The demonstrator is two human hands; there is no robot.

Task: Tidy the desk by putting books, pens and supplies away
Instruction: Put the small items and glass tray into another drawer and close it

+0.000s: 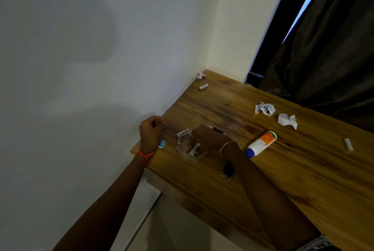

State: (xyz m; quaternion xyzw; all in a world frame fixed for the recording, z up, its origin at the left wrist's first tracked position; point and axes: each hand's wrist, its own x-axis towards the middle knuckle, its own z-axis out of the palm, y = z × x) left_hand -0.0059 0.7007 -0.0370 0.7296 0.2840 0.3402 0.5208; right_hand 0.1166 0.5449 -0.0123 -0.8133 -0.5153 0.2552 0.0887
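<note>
A clear glass bowl (183, 150) stands on the wooden desk (303, 180) near its left end. My right hand (208, 139) reaches over the bowl, and its fingertips pinch a white battery (194, 149) that stands tilted inside it. A second battery (183, 132) lies against the bowl's far rim. My left hand (151, 130) is a closed fist at the desk's left edge by the wall, with nothing visible in it. A small blue object (162, 144) lies just right of that wrist.
Loose batteries lie at the far corner (203, 86), mid desk (256, 109) and far right (348, 144). Crumpled papers (267, 108) (287, 121) (200, 75) are scattered behind. A white bottle (261, 144) lies on its side. A small black object (228, 170) sits under my right forearm.
</note>
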